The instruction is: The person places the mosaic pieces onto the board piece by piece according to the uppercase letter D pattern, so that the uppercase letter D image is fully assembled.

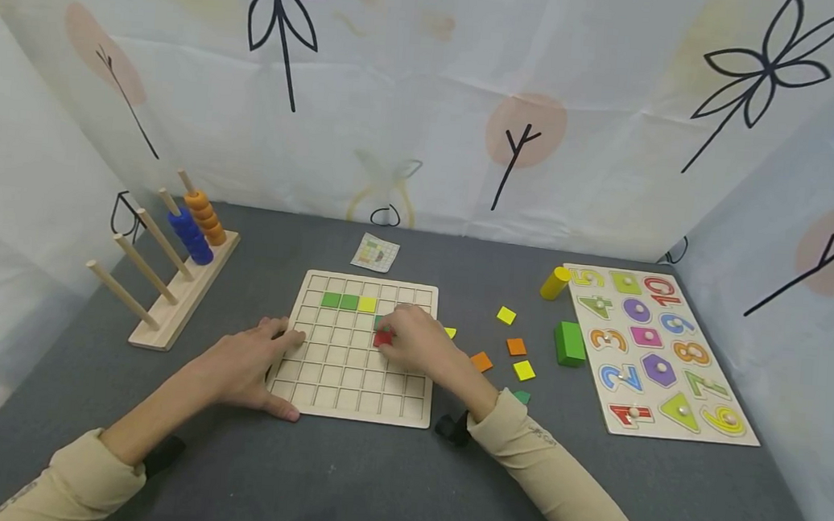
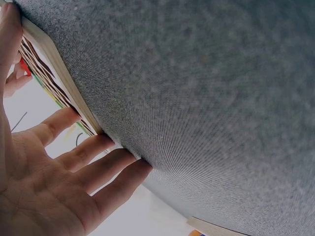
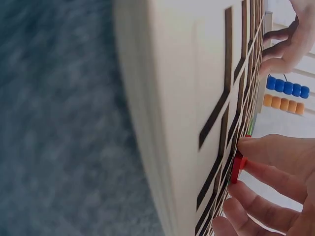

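Note:
A wooden grid board (image 1: 332, 376) lies flat on the grey table, with two green tiles (image 1: 330, 300) and a yellow tile (image 1: 367, 305) side by side in an upper row. My right hand (image 1: 417, 341) pinches a red square tile (image 3: 237, 168) at the grid, right of the middle. Just above that tile, a dark green tile (image 1: 378, 322) shows partly from behind the fingers. My left hand (image 1: 246, 366) rests at the board's left side, its thumb by the front corner. In the left wrist view its fingers (image 2: 115, 167) extend along the board's edge.
Loose orange (image 1: 516, 346) and yellow tiles (image 1: 523, 370) lie right of the board. Beyond them are a green block (image 1: 569, 344), a yellow cylinder (image 1: 555, 284) and a number puzzle (image 1: 664, 310). A peg stand (image 1: 194, 277) stands left; a pattern card (image 1: 375, 253) lies behind the board.

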A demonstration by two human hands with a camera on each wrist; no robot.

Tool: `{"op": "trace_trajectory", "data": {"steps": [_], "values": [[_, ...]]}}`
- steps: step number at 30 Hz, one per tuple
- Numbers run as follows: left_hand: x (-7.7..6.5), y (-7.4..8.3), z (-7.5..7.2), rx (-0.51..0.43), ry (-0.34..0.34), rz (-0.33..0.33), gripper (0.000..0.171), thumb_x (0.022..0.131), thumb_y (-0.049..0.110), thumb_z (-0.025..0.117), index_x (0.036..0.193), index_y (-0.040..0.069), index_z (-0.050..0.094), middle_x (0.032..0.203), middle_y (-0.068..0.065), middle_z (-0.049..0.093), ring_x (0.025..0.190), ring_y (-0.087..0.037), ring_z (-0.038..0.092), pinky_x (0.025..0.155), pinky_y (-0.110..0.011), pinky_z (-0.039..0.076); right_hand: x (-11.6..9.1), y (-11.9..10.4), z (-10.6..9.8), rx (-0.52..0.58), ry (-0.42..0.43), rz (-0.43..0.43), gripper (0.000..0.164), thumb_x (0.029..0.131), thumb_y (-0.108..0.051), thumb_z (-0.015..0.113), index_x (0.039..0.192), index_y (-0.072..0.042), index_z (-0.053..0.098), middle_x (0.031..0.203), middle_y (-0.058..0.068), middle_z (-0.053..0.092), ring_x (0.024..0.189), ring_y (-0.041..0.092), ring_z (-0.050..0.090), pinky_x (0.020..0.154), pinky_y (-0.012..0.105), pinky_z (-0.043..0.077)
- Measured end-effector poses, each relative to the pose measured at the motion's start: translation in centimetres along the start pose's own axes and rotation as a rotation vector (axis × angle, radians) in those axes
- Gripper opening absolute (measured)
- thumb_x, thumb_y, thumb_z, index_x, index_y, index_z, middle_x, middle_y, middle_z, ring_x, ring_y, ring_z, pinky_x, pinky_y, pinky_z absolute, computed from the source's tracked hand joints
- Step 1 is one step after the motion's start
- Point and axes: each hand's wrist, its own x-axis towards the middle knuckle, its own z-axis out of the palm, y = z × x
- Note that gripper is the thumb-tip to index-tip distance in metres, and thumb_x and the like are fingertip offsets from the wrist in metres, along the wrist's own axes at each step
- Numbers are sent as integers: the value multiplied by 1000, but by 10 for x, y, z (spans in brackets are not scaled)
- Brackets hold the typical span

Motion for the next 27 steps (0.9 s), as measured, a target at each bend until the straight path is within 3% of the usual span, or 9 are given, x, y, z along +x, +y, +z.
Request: {"op": "trace_trajectory", "data": {"steps": [20, 27], "values": [[1, 0, 0, 6, 6, -4, 114, 59, 80, 81, 144, 9, 55, 147, -30, 51, 133, -61, 50, 87, -72, 51, -2, -4, 2, -35, -22, -52, 17, 91, 1, 68, 98, -9, 80, 84, 7, 66, 73, 14, 48, 60, 22, 37], [0, 1, 0, 6, 1, -7, 114, 59, 80, 81, 144, 9, 55, 147, -29, 51, 133, -60, 49, 86, -72, 51, -3, -5, 3, -34, -30, -43, 20, 89, 2, 69, 103, -8, 79, 88, 9, 67, 73, 14, 49, 59, 23, 37]]}}
